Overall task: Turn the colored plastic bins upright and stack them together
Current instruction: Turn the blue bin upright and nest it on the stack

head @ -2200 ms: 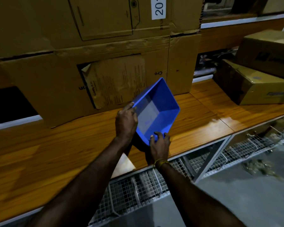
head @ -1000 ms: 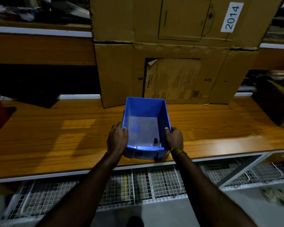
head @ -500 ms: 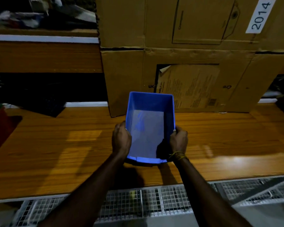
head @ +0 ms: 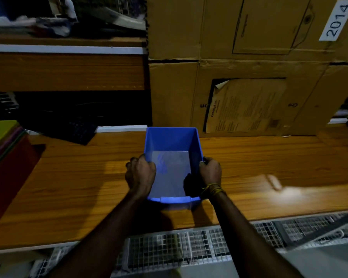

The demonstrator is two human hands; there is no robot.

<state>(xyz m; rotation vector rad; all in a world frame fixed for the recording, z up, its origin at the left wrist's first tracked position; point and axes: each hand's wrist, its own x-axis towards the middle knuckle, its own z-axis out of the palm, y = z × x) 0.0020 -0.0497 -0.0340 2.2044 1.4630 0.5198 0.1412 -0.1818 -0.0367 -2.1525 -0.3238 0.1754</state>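
Observation:
A blue plastic bin [head: 172,157] stands upright, mouth up, on the wooden shelf [head: 68,187] near its front edge. My left hand [head: 140,174] grips the bin's left wall, fingers curled over the rim. My right hand [head: 210,173] grips the right wall the same way. At the far left edge stands a stack of colored bins [head: 2,149], green on top and red at the bottom, partly cut off by the frame.
Large cardboard boxes [head: 249,77] rise behind the blue bin, one labelled 2014. A dark keyboard-like object [head: 76,129] lies at the back left. Wire mesh racks [head: 189,247] run below the shelf's front edge.
The bin has gone from tilted in my hands to level and upright on the shelf. The view has swung left, bringing the colored stack into sight.

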